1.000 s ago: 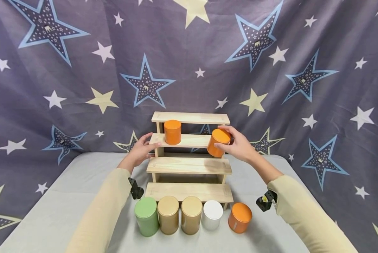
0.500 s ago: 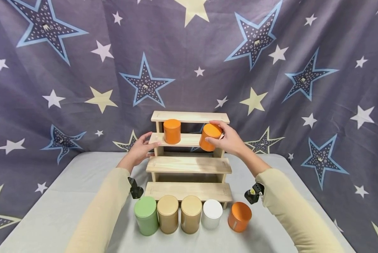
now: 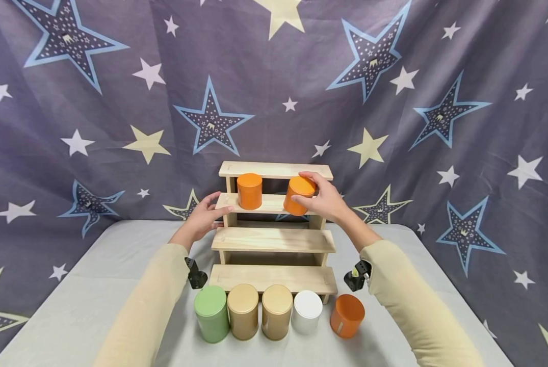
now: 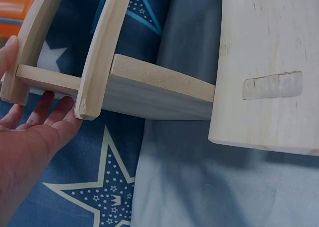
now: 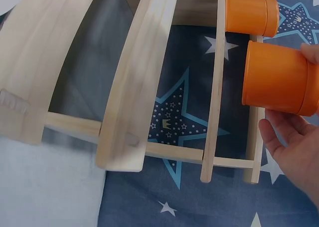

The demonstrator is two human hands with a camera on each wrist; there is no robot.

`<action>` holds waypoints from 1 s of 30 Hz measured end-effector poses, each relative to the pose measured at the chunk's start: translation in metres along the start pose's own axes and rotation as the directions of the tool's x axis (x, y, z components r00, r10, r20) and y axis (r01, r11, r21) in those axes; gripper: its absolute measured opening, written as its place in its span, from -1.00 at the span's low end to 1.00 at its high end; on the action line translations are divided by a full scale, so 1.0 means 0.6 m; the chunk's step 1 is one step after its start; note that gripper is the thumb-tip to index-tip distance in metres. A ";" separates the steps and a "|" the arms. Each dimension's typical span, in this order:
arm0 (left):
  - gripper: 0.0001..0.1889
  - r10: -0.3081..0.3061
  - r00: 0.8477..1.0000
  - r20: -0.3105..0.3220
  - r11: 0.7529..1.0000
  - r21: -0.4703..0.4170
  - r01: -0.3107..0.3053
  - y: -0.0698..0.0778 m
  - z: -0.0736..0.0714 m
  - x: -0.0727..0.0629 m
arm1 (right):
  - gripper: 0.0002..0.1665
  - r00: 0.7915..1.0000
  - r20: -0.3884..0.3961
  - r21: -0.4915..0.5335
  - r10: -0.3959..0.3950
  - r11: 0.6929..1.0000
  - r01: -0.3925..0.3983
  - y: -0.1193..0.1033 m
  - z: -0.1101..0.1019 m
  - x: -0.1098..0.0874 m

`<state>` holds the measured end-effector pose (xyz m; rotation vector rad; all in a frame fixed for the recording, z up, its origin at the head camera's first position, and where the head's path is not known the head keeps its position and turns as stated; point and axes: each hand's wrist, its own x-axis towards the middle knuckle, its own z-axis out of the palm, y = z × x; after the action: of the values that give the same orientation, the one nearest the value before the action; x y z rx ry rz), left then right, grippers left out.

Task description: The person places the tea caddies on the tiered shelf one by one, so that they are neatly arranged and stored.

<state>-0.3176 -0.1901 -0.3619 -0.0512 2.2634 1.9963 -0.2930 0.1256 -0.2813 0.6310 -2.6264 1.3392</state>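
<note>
A tiered wooden display stand (image 3: 274, 240) rises in the middle of the head view. On its second tier from the top, towards the left, stands an orange canister (image 3: 250, 191). My right hand (image 3: 325, 198) grips another orange canister (image 3: 298, 198) by its lidded end, at the right part of that tier. A gap shows between this canister's base and the plank in the right wrist view. The left hand (image 3: 202, 218) holds the stand's left end at the same tier. Its thumb (image 4: 7, 53) lies on the plank, and the other fingers reach around the side post.
Along the stand's front, on the grey cloth, are a green canister (image 3: 212, 315), two gold canisters (image 3: 243, 313), a white canister (image 3: 307, 313) and an orange canister (image 3: 347, 317). A star-patterned curtain (image 3: 274, 76) hangs close behind the stand.
The right hand has carried its orange canister leftward and slightly upward, from the tier's right end towards the standing orange one. My left hand has stayed on the stand.
</note>
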 end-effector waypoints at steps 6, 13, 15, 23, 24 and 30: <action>-0.10 -0.005 1.000 -0.001 1.000 -0.001 0.005 -0.001 -0.002 0.000 | -0.18 1.000 -0.007 0.011 0.015 1.000 -0.015 -0.001 0.013 0.011; -0.11 -0.003 1.000 -0.007 1.000 0.002 0.003 0.004 0.001 -0.003 | -0.19 1.000 -0.017 0.008 0.021 1.000 -0.020 -0.007 0.023 0.020; -0.11 -0.003 1.000 -0.006 1.000 0.000 0.003 0.004 0.002 -0.004 | -0.19 1.000 -0.014 0.016 0.027 1.000 -0.027 -0.008 0.026 0.022; -0.10 0.000 1.000 0.000 1.000 0.004 0.000 0.004 0.001 -0.004 | -0.18 0.999 -0.011 0.038 0.047 0.998 -0.046 -0.011 0.031 0.029; -0.10 0.001 1.000 0.000 1.000 0.003 -0.001 0.004 0.001 -0.004 | -0.18 0.999 -0.012 0.037 0.048 0.998 -0.048 -0.010 0.032 0.030; -0.10 0.002 1.000 0.005 1.000 -0.003 -0.002 0.004 0.002 -0.005 | -0.18 0.998 -0.021 0.035 0.054 0.998 -0.053 -0.007 0.035 0.036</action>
<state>-0.3151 -0.1889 -0.3593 -0.0441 2.2584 1.9981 -0.3091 0.1004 -0.2845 0.5507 -2.6266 1.4002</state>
